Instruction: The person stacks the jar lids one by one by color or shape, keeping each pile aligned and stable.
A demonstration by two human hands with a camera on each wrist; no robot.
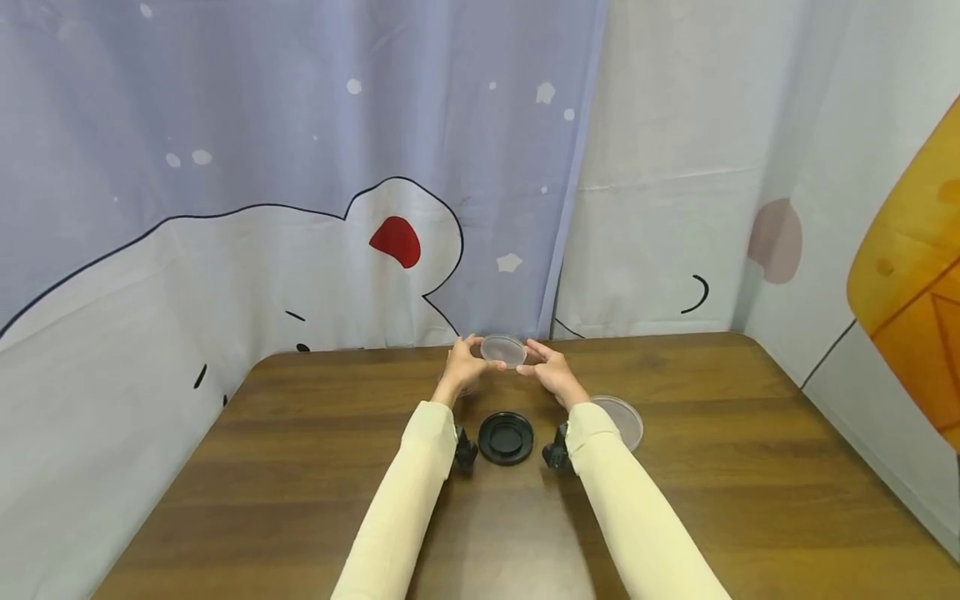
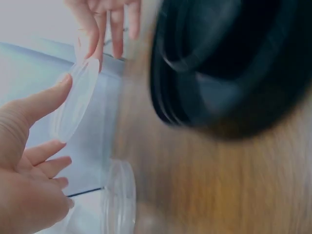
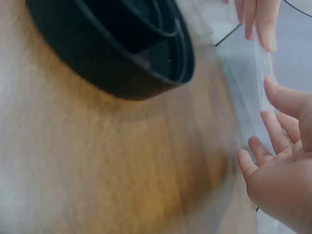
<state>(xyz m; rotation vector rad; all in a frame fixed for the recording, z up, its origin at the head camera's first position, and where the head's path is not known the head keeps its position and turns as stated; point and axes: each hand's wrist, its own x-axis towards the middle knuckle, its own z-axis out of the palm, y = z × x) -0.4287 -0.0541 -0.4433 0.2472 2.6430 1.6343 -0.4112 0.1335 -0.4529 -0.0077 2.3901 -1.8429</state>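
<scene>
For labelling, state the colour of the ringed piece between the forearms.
The ringed piece is black, clearest in the head view.

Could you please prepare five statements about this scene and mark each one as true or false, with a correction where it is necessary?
1. The left hand and the right hand hold one clear plastic disc between them. True.
2. The black round tray lies on the wooden table. True.
3. The held disc rests inside the tray. False: it is apart from the tray, between the hands.
4. The right sleeve partly hides another clear disc. True.
5. The right sleeve is dark blue. False: it is pale yellow.
</scene>
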